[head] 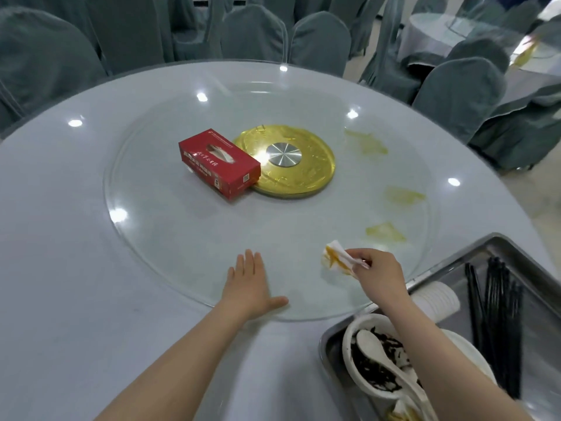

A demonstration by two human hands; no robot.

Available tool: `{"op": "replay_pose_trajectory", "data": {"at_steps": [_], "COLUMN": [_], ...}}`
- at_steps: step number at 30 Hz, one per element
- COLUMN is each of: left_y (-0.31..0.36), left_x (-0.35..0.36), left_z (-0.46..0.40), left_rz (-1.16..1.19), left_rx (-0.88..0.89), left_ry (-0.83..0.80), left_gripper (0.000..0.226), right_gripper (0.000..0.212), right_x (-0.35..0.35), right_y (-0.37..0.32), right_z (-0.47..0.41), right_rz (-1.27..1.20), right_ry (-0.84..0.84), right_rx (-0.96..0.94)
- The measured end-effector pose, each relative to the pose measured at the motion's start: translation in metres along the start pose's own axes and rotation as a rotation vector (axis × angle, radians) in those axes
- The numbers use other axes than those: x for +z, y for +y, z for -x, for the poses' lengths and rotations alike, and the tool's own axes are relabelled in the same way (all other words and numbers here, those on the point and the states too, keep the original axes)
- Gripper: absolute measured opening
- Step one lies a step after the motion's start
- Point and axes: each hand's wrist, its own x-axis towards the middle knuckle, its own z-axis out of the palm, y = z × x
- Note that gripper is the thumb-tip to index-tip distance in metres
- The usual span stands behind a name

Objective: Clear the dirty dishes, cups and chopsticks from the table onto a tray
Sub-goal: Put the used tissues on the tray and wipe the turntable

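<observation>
Right hand point(378, 268) pinching stained tissue point(335, 259), left hand point(247, 279) spread flat on glass turntable point(170, 238) | table point(60, 268) shows no dishes | tray point(498, 247) just right of the tissue hand, holding bowl point(358, 372), chopsticks point(498, 314) lengthwise | likely drop: rightward, right hand nearer.

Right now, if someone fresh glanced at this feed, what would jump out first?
Probably the red tissue box beside the gold disc at the centre of the glass turntable, with yellow smears on its right side. Next, the right hand pinching a stained tissue, the left hand flat on the glass, and the metal tray of bowls and black chopsticks at lower right.
</observation>
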Motion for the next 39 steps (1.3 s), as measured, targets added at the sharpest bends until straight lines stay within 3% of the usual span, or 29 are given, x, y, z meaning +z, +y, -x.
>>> {"op": "replay_pose_trajectory", "data": {"at_steps": [6, 11, 14, 17, 20, 23, 28, 39], "left_y": [-0.037, -0.059, -0.044, -0.007, 0.018, 0.014, -0.013, -0.066], "left_x": [-0.016, -0.044, -0.048, -0.027, -0.005, 0.002, 0.0, -0.025], "left_z": [-0.003, -0.006, -0.001, 0.008, 0.011, 0.007, 0.003, -0.001], "left_rz": [-0.14, -0.122, -0.093, 0.004, -0.022, -0.068, -0.089, -0.081], "left_rx": [0.028, -0.017, -0.064, -0.005, -0.043, -0.122, -0.103, -0.057], "left_ry": [-0.108, -0.082, -0.029, -0.076, -0.116, -0.082, -0.069, -0.053], "left_gripper": [0.121, 0.103, 0.111, 0.123, 0.129, 0.135, 0.138, 0.144], "right_gripper": [0.044, 0.048, 0.048, 0.052, 0.056, 0.048, 0.037, 0.045], "right_x": [-0.007, -0.017, -0.022, -0.019, -0.007, 0.015, 0.031, 0.056], "right_y": [0.026, 0.044, 0.053, 0.06, 0.064, 0.06, 0.052, 0.025], "right_z": [-0.016, -0.029, -0.042, -0.054, -0.058, -0.052, -0.041, -0.022], "right_rz": [-0.077, 0.012, 0.058, 0.128, 0.259, 0.464, 0.749, 0.62], "right_ry": [0.084, 0.154, 0.188, 0.207, 0.119, 0.006, -0.114, -0.337], "right_rx": [0.143, 0.218, 0.22, 0.198, 0.196, 0.097, -0.145, -0.405]}}
